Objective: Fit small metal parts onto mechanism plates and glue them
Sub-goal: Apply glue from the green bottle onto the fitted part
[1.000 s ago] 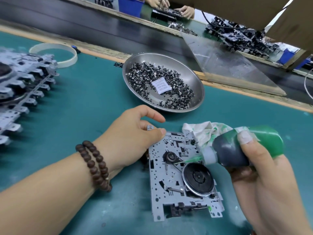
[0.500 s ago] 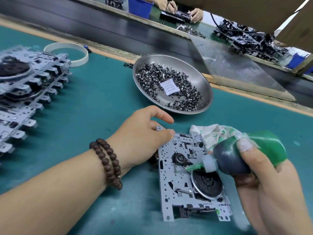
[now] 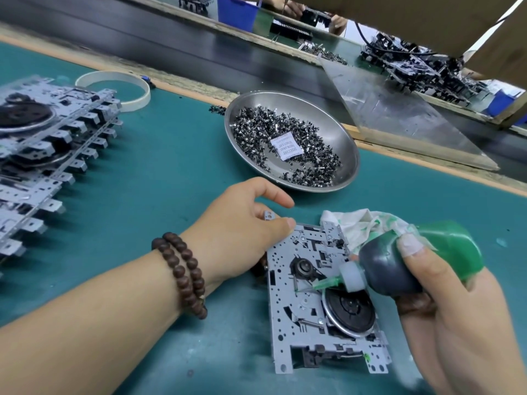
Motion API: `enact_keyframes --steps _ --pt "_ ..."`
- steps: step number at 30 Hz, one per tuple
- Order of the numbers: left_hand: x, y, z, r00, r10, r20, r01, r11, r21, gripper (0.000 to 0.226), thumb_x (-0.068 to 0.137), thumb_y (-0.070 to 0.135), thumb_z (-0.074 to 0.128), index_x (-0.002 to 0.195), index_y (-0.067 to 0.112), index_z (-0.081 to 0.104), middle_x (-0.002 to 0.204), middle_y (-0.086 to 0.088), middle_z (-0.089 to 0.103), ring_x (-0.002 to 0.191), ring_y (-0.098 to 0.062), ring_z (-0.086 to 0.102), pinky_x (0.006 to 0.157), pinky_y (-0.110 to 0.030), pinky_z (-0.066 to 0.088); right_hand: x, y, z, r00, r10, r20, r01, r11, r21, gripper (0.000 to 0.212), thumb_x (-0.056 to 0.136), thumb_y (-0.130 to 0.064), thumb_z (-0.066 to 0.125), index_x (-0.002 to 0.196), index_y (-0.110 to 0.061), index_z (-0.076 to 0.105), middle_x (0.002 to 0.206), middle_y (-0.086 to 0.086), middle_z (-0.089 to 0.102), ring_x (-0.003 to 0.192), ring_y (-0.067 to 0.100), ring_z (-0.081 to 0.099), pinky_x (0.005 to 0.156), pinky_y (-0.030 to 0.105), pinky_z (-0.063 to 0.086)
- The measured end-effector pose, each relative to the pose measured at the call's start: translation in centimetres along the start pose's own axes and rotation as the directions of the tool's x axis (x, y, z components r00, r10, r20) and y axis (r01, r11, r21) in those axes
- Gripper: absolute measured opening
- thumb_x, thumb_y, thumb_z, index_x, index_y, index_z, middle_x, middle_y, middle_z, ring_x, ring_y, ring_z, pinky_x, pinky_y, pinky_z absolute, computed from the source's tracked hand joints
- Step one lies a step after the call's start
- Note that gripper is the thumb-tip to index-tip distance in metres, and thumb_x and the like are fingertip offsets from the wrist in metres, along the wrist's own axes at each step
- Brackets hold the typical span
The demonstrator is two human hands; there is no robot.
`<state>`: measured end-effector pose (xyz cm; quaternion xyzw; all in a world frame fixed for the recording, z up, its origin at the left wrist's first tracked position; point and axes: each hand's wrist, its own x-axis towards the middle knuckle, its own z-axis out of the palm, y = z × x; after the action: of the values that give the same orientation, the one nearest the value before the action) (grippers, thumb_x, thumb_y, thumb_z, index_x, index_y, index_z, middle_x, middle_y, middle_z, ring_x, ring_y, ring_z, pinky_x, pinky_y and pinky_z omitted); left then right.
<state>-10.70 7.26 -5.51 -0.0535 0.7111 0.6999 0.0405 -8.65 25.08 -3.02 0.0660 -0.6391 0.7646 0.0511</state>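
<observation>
- Grey stamped steel is seen at the centre of the bench: one mechanism plate (image 3: 288, 306), carrying a black flywheel (image 3: 349, 312), is laid flat on the green mat (image 3: 171, 178).
- The plate's upper left corner is steadied by the left hand (image 3: 236, 238), thumb pressed on the top edge and index finger raised clear; the remaining fingers are hidden beneath the hand.
- A dark squeeze bottle of green glue (image 3: 399, 266) is gripped by the right hand (image 3: 462, 317), thumb laid across its belly, with a stained cloth (image 3: 368, 226) bunched behind it.
- The bottle's green nozzle (image 3: 325, 283) is lowered to the plate just below a small black hub (image 3: 303, 266); whether the tip is touching metal cannot be told.
- The gluing step is judged to be in hand, the fitted part itself being too small to be made out.
- A light squeeze and a steady tip are likely to be called for next, so that glue is kept off the flywheel.
- Small metal parts (image 3: 285, 143) are heaped around a desiccant sachet (image 3: 286, 145) in a steel dish (image 3: 349, 163) beyond the hands.
- More plates (image 3: 48, 155) are stacked at far left, near a white ring (image 3: 142, 95).
</observation>
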Motion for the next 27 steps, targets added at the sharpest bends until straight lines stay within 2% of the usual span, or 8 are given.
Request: enact_keyframes --steps 5,10,15,19,21,23,26,27 --pt "-0.06 -0.04 -0.03 1.000 0.002 0.003 -0.002 1.000 0.004 0.013 0.081 0.012 0.066 0.090 0.020 0.060 0.061 -0.007 0.057 0.060 -0.022 0.050 0.066 -0.036 0.043 0.00 -0.04 0.04 1.000 0.005 -0.004 -0.005 1.000 -0.009 0.040 0.042 -0.050 0.082 0.071 -0.023 0.074 0.064 -0.010 0.067 0.060 -0.002 0.062 0.051 0.007 0.044" --pt "0.03 -0.09 -0.01 1.000 0.007 0.002 -0.007 1.000 0.005 0.013 0.081 0.013 0.066 0.089 0.021 0.060 0.061 -0.007 0.056 0.060 -0.023 0.049 0.065 -0.036 0.042 0.06 0.00 -0.13 1.000 0.027 -0.003 -0.027 1.000 -0.007 0.045 0.039 -0.052 0.085 0.071 -0.023 0.074 0.067 -0.007 0.069 0.065 0.004 0.066 0.058 0.014 0.051" --pt "0.08 -0.23 -0.04 1.000 0.013 0.003 -0.013 1.000 -0.002 0.013 0.081 0.012 0.066 0.088 0.021 0.060 0.061 -0.008 0.056 0.060 -0.023 0.048 0.065 -0.036 0.041 0.06 -0.07 0.04 1.000 0.005 0.008 -0.005 1.000 0.014 0.037 0.042 -0.047 0.082 0.069 -0.023 0.074 0.064 -0.009 0.068 0.060 -0.001 0.064 0.050 0.007 0.045" --pt "0.08 -0.33 -0.05 1.000 0.022 0.002 -0.022 1.000 -0.006 0.013 0.081 0.012 0.066 0.088 0.021 0.059 0.062 -0.008 0.057 0.059 -0.022 0.049 0.064 -0.035 0.041 0.02 -0.05 0.01 1.000 0.002 0.014 -0.002 1.000 0.004 0.039 0.042 -0.048 0.083 0.071 -0.024 0.074 0.064 -0.009 0.068 0.061 0.000 0.064 0.052 0.009 0.047" --pt "0.09 -0.34 -0.06 1.000 0.026 0.001 -0.026 1.000 -0.007 0.013 0.081 0.012 0.066 0.088 0.020 0.059 0.063 -0.010 0.057 0.060 -0.022 0.049 0.065 -0.036 0.042 0.11 -0.01 -0.21 1.000 0.004 0.018 -0.004 1.000 -0.010 0.033 0.043 -0.039 0.087 0.070 -0.025 0.074 0.065 -0.008 0.069 0.063 0.003 0.066 0.057 0.013 0.051" --pt "0.08 -0.36 -0.09 1.000 0.030 0.003 -0.030 1.000 -0.006 0.013 0.081 0.012 0.067 0.087 0.021 0.059 0.066 -0.013 0.058 0.061 -0.023 0.050 0.066 -0.037 0.042 0.18 0.17 -0.54 1.000 0.020 0.006 -0.020 1.000 0.002 0.020 0.050 -0.018 0.084 0.067 -0.025 0.074 0.063 -0.007 0.068 0.061 0.004 0.066 0.056 0.014 0.051" --pt "0.10 -0.41 -0.11 1.000 0.030 0.001 -0.030 0.999 -0.015 0.013 0.081 0.012 0.067 0.087 0.021 0.059 0.066 -0.012 0.059 0.061 -0.023 0.051 0.066 -0.037 0.043 0.09 -0.07 -0.20 1.000 0.023 0.008 -0.024 1.000 0.013 0.031 0.043 -0.036 0.087 0.068 -0.024 0.074 0.064 -0.008 0.068 0.061 0.001 0.065 0.053 0.011 0.049" --pt "0.10 -0.42 -0.10 1.000 0.029 0.001 -0.029 0.999 -0.016 0.013 0.081 0.012 0.067 0.087 0.021 0.059 0.065 -0.011 0.059 0.061 -0.023 0.050 0.065 -0.037 0.043 0.08 -0.13 -0.18 1.000 0.018 0.007 -0.018 1.000 0.018 0.028 0.043 -0.034 0.086 0.066 -0.024 0.073 0.063 -0.010 0.068 0.059 0.000 0.064 0.051 0.009 0.047"
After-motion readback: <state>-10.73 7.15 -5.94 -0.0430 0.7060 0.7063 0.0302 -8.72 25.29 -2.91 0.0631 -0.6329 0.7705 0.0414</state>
